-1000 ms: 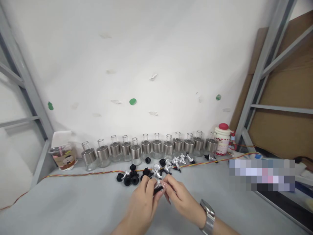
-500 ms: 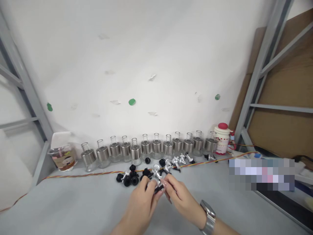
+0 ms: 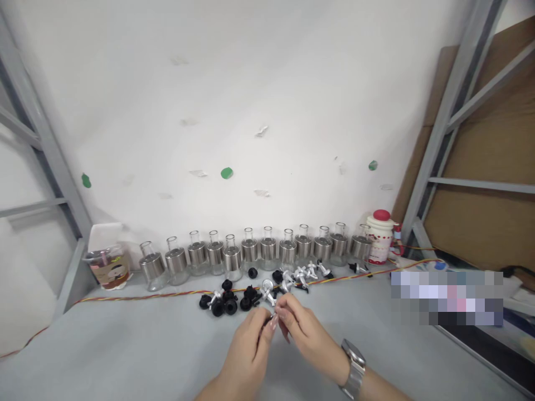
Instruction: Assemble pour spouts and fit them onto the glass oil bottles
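Note:
My left hand (image 3: 251,338) is closed, its thumb and fingers pinched around a small pourer spout that they almost wholly hide. The fingertips of my right hand (image 3: 300,324), bent and pressed together, meet the left fingertips at the same piece. A watch (image 3: 353,365) is on my right wrist. Just beyond the hands lie silver pourer spouts (image 3: 268,291) with long stems. Several black stoppers (image 3: 230,306) are heaped to the left of them.
Glass bottles with metal sleeves (image 3: 232,257) line the wall. A twisted red-yellow wire (image 3: 167,295) crosses the grey table (image 3: 125,351). At the left stands a drink cup (image 3: 109,268), at the right a white tumbler with a red knob (image 3: 379,239). Grey metal posts (image 3: 438,133) flank the table.
The pourer spout's silver and black parts, visible between my hands before, are now covered by the fingers. Both hands have shifted slightly, with the fingertips closer together.

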Demonstrator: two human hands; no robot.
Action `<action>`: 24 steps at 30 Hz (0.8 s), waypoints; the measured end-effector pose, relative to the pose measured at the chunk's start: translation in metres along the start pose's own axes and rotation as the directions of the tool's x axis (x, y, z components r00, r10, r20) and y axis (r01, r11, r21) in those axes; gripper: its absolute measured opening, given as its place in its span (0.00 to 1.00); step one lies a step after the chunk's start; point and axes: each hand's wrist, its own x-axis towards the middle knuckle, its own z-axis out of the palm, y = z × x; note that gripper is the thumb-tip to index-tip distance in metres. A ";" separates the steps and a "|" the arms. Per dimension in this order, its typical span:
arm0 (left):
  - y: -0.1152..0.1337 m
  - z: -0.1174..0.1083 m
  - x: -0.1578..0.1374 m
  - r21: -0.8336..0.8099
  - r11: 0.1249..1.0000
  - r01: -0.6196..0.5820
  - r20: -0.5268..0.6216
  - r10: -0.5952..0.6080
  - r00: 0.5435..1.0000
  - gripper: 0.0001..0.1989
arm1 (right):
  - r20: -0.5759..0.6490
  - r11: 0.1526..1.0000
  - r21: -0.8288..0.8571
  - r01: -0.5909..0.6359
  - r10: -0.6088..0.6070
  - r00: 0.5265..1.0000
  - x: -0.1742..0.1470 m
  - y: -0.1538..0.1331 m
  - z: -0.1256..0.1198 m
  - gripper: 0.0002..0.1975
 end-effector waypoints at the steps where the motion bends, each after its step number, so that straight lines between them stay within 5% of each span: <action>1: 0.001 0.002 -0.001 -0.091 0.994 0.057 0.014 -0.056 0.998 0.15 | 0.004 1.000 -0.011 0.009 -0.009 1.000 0.000 -0.001 0.000 0.14; 6: -0.002 0.016 0.000 -0.477 0.804 0.354 0.151 -0.322 0.935 0.17 | 0.006 0.985 -0.148 0.089 -0.089 0.996 -0.001 -0.005 -0.002 0.15; 15: 0.001 0.018 0.006 -0.722 0.537 0.436 0.247 -0.388 0.888 0.24 | 0.011 0.980 -0.171 0.099 -0.098 0.995 0.000 -0.004 -0.005 0.16; 24: 0.009 0.013 0.006 -0.723 0.536 0.435 0.258 -0.374 0.891 0.22 | 0.021 0.976 -0.188 0.106 -0.104 0.994 0.001 -0.004 -0.006 0.16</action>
